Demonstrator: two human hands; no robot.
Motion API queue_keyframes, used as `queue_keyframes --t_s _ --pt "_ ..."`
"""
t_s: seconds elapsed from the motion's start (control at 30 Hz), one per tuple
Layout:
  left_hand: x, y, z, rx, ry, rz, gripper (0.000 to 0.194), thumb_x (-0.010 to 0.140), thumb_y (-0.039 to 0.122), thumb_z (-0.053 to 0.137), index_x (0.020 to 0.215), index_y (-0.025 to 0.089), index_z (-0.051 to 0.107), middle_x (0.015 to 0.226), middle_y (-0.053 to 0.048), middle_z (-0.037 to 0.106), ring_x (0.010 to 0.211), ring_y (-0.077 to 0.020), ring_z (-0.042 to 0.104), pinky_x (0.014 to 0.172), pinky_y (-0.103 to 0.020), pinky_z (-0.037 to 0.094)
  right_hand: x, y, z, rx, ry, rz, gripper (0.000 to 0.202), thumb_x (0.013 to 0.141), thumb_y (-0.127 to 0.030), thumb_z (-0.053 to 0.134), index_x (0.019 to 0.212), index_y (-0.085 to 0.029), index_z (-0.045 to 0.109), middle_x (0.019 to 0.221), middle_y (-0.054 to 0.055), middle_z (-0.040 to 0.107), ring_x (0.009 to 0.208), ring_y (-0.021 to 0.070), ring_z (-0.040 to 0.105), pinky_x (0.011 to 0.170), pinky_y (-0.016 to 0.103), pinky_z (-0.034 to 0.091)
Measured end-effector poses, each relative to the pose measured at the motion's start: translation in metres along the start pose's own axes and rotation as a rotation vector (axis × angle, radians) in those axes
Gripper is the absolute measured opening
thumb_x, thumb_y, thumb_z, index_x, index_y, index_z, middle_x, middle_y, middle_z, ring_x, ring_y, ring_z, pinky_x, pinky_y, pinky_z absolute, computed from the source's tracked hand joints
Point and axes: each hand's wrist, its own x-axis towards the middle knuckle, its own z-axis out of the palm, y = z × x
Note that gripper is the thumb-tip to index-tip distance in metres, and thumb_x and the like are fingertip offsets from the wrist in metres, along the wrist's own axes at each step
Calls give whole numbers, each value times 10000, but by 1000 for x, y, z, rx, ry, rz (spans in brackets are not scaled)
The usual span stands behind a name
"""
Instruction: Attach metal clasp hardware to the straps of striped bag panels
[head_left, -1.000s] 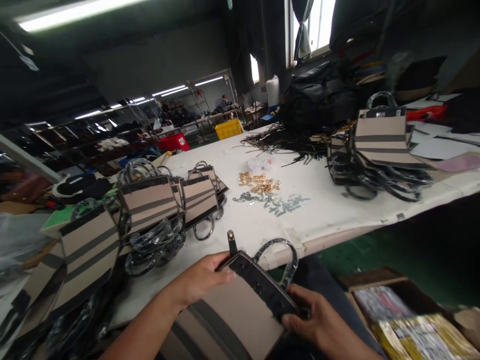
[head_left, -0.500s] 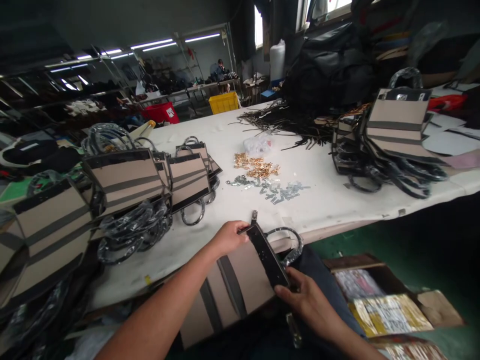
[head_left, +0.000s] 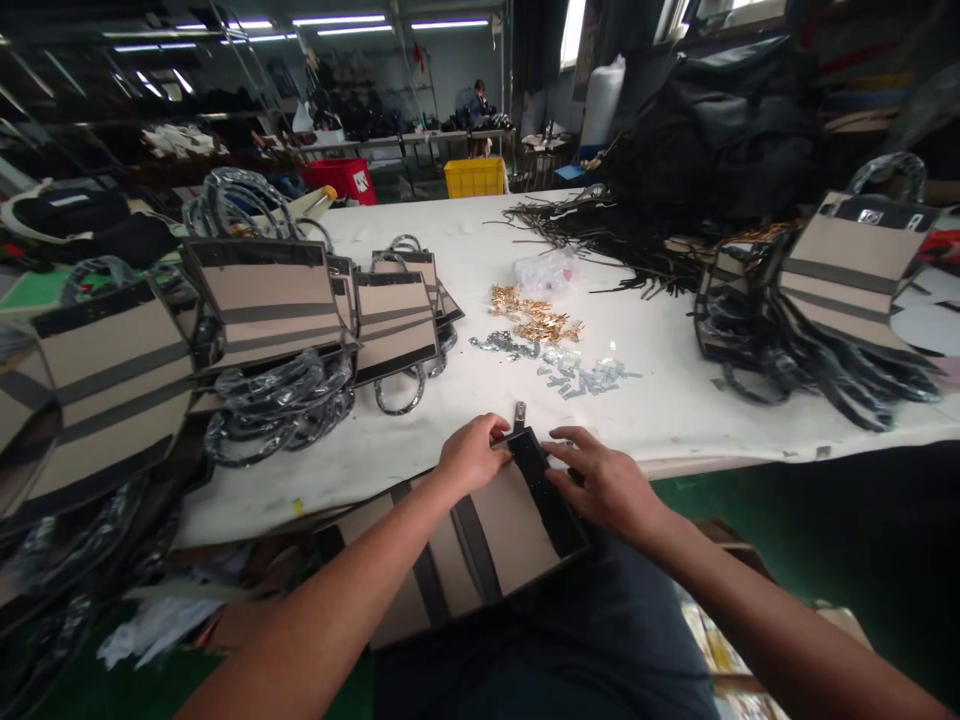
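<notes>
An unfinished handbag panel, beige with dark grey bands and a black strip along one end, lies tilted across my lap at the table edge. My left hand is closed on its upper corner. A small metal-tipped tab sticks up just beyond that corner. My right hand is closed at the edge beside the black strip, thumb toward the strip and index finger partly stretched. What lies under its other fingers is hidden. The panel's handle cannot be made out.
Similar bag panels with plastic-wrapped handles lie at the left, with another stack at the right. On the white table are gold metal pieces, silver pieces, a plastic bag and black straps.
My right hand has moved up from the lower corner to the edge near my left hand. The handle that showed beside the panel is out of sight. The view has turned left.
</notes>
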Motion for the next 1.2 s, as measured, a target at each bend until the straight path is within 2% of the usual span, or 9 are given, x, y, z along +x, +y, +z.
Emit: queue_keyframes --t_s 0.1,0.2,0.27,0.37,0.43,0.6,0.93,1.2 --pt "-16 1 6 65 150 24 278 779 155 805 1034 210 708 1089 -69 718 1083 -272 636 949 -404 492 23 -1 13 -134 -143 -55 423 1008 -324 566 1413 -278 680 1451 95 632 1006 219 748 850 313 585" --pt "-40 -2 23 220 313 198 86 923 191 714 1004 218 725 1112 -86 720 1126 -286 597 999 -464 454 27 2 18 -196 -167 -59 436 1031 -338 536 1448 -283 652 1392 93 654 1006 219 742 816 298 569" --pt "-55 -4 35 317 350 329 184 1011 193 591 1122 217 735 1179 -95 734 1126 -279 607 996 -476 455 27 4 17 -213 -174 -58 435 1043 -339 520 1457 -286 644 1370 85 663 988 216 741 791 293 558" --pt "-66 -5 44 378 335 372 333 1034 203 537 1336 172 675 1361 -119 691 1244 -305 580 1080 -505 430 32 9 14 -204 -207 -59 416 1049 -333 524 1442 -302 660 1349 65 678 990 204 737 819 286 542" --pt "-66 -6 43 392 300 379 383 1027 224 553 1388 138 647 1416 -136 660 1293 -322 560 1126 -510 416 38 11 12 -188 -230 -51 405 1049 -338 536 1428 -312 675 1333 57 690 1011 199 732 856 279 529" --pt "-59 -8 35 366 232 384 404 1034 234 522 1408 134 637 1422 -140 650 1289 -315 577 1134 -497 446 45 12 11 -190 -239 -47 406 1055 -348 520 1428 -308 675 1300 52 709 998 206 734 839 283 523" --pt "-61 -10 34 344 195 324 482 1020 254 532 1492 163 565 1495 -129 599 1354 -324 530 1165 -522 419 44 7 19 -313 -253 -70 492 1087 -387 405 1551 -294 538 1295 95 685 889 232 734 723 316 522" --pt "-58 -15 35 393 237 347 488 1007 224 516 1488 168 579 1460 -132 624 1330 -327 553 1129 -528 451 47 -1 14 -299 -242 -103 489 1091 -340 388 1558 -266 513 1230 112 698 857 216 730 702 297 525"
